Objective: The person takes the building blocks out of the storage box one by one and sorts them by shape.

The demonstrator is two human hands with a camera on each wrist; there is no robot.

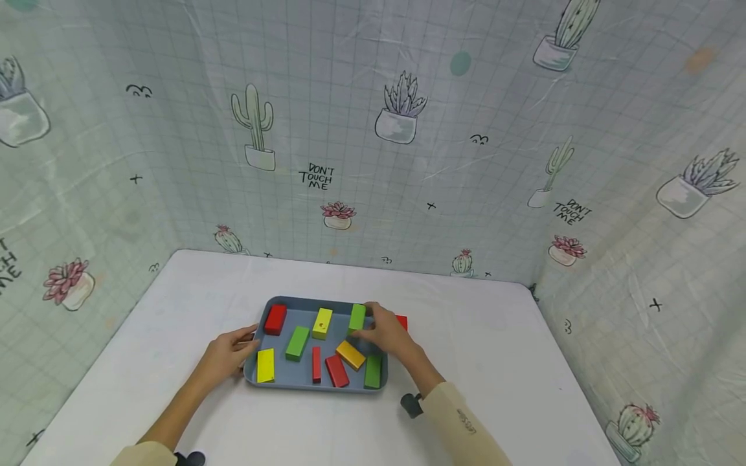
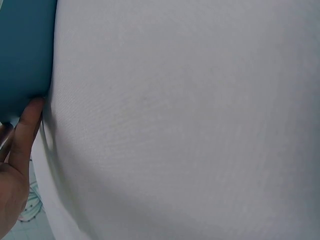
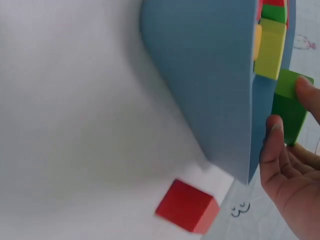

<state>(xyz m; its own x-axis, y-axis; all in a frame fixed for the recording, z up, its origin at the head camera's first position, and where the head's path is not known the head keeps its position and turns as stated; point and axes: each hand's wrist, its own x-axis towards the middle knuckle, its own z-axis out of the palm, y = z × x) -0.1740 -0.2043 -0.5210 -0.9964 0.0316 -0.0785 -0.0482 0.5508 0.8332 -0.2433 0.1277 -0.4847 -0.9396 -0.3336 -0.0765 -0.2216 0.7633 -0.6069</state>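
A blue-grey tray (image 1: pixel 297 382) holds several red, green, yellow and orange blocks. My left hand (image 1: pixel 224 357) grips the tray's left side; in the left wrist view the fingers of that hand (image 2: pixel 20 155) touch the tray's edge (image 2: pixel 27 50). At the tray's back right, my right hand (image 1: pixel 389 331) pinches a green block (image 1: pixel 357 318). The right wrist view shows this green block (image 3: pixel 290 112) between thumb and fingers of my right hand (image 3: pixel 295 170), above the tray's inside. Whether the block touches the tray floor I cannot tell.
A red block (image 1: pixel 402 321) lies on the white table (image 1: pixel 466 362) just right of the tray, partly behind my right hand; it also shows in the right wrist view (image 3: pixel 187 206). A cactus-patterned cloth (image 1: pixel 361 162) hangs behind the table and at both sides.
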